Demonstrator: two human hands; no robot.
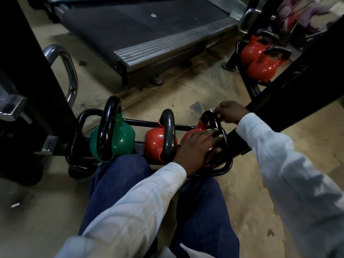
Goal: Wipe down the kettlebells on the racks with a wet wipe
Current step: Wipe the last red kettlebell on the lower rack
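Knees in blue jeans fill the bottom of my feed, tucked up against the low rack on the floor. I judge the wiping to be on the end red kettlebell, the last of three in that row. My left hand lies spread over its body with the fingers fairly straight, steadying it, while my right hand pinches the top of its black handle with curled fingers. Next I would run the right hand down both legs of the handle, then lift the left so the body gets covered. The middle red kettlebell and green kettlebell stand alongside. I cannot make out the wet wipe: small white flecks at the right fingertips could be wipe or nails. Most of the end bell is hidden under my left hand
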